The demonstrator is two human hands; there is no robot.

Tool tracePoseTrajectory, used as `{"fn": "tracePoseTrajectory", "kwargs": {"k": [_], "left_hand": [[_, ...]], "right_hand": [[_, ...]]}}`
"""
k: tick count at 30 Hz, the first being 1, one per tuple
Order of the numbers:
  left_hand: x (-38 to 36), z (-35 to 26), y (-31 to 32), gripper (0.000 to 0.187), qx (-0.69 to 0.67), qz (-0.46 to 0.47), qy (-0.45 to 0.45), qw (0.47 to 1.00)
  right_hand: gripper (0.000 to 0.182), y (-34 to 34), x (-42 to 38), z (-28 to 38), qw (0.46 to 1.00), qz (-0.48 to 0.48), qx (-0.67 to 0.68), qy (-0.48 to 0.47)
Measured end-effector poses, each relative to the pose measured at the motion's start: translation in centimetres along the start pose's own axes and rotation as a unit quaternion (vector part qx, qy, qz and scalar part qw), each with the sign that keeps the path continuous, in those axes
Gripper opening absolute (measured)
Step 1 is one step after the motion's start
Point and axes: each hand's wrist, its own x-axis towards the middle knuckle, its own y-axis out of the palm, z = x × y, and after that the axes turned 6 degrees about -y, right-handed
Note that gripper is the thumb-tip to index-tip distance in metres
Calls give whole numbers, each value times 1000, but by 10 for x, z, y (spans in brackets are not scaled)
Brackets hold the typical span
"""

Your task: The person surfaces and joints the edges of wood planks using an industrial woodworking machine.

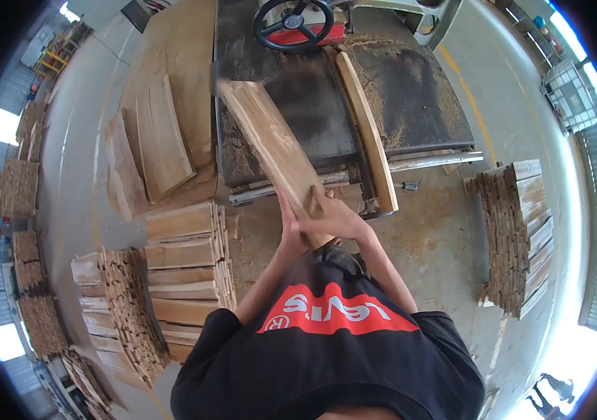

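the concrete floor spreads all around the hands, dusted with sawdust. straight ahead of the hands stands the bench of a sawing machine, dark and strewn with sawdust, with a black handwheel at its far edge, well beyond the reach of the hands. to the left of the hands lie loose wide slabs leaning over one another, and nearer, just left of the left forearm, a stack of cut boards laid flat in tidy layers. well apart to the right of the hands stands another pile of boards.

just right of the hands a pale, slightly curved fence strip runs away across the bench, probably set there as a guide for feeding wood along it.

the plank is held at its near end by both hands. the left hand grips it from the left side and the right hand is clasped over its right edge and top, fingers closed on the wood. its long axis runs from the hands up and away to the left, far end resting over the bench, near end at the bench's front edge. holding it by the near end seems to keep the hands away from the machine while steadying the length.
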Motion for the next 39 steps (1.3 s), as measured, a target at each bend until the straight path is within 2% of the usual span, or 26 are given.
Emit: {"fn": "tracePoseTrajectory", "kwargs": {"k": [2,3,5,6,7,9,10,13,14,16,18,19,20,23,24,27,30,35,39], "left_hand": [[0,-1,3,105,61,-58,18,996],[9,6,-15,106,127,-33,62,989],[33,16,-59,107,291,-10,135,947],[39,16,-68,106,387,-20,165,907],[38,15,-69,106,515,-64,172,838],[34,12,-73,107,732,-151,176,640],[24,6,-63,133,737,-103,222,630],[12,-6,-40,159,788,-63,310,529],[21,-7,-43,174,784,-64,297,541],[32,-9,-38,169,778,-57,316,540],[47,-8,-36,163,777,-65,337,528],[59,-2,-38,160,780,-77,345,517],[67,4,-42,157,782,-89,352,506],[82,3,-35,151,779,-92,397,478],[89,0,-30,152,782,-97,394,474],[101,-15,-16,152,802,-115,362,462],[112,-34,-1,153,831,-134,313,440],[134,-55,17,157,869,-157,255,395],[149,-71,30,156,872,-165,236,396]], "right_hand": [[125,10,1,-10,998,-9,14,-58],[120,15,0,-17,996,-13,18,-85],[101,20,1,-23,968,-27,216,-121],[92,22,3,-26,939,-31,312,-139],[83,26,6,-37,928,-77,354,-84],[64,37,15,-62,886,-162,433,24],[60,46,19,-70,810,-197,550,-40],[58,46,30,-85,822,-246,514,8],[60,45,32,-90,829,-257,497,16],[63,24,39,-84,845,-273,458,30],[66,10,43,-78,928,-293,209,95],[68,7,45,-77,945,-295,77,123],[62,22,42,-70,903,-428,-16,29],[54,17,42,-66,876,-460,-88,-117],[57,14,46,-69,893,-426,-102,-103],[64,6,75,-87,877,-432,-170,-124],[67,-2,102,-90,883,-432,-143,-113],[66,-16,134,-95,876,-449,-135,-114],[62,-31,163,-99,856,-479,-144,-130]]}}
